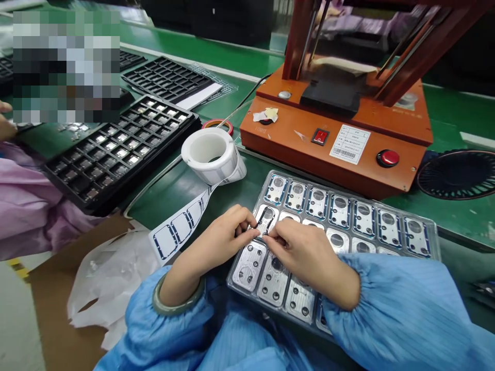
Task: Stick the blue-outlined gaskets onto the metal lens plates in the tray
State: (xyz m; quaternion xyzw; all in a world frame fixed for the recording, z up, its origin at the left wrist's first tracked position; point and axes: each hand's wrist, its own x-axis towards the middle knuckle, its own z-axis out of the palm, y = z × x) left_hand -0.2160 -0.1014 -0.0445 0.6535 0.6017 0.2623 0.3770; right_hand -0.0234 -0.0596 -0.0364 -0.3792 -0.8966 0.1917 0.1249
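My left hand and my right hand are both closed in a pinch on a thin black adhesive frame. The frame lies over a silver metal plate in the second row of a clear plastic tray, at the left end. Plates in the back row, such as one metal plate, have blue-edged dark frames around them. Front-row plates look bare silver with round holes. My right hand and sleeve hide part of the tray. Left of my hands, a strip of adhesive frames trails from a white roll.
An orange press machine with a red switch and button stands behind the tray. Black parts trays fill the left side, beside another person's pink sleeve. A plastic bag hangs at the table's front edge. A black mesh basket is at right.
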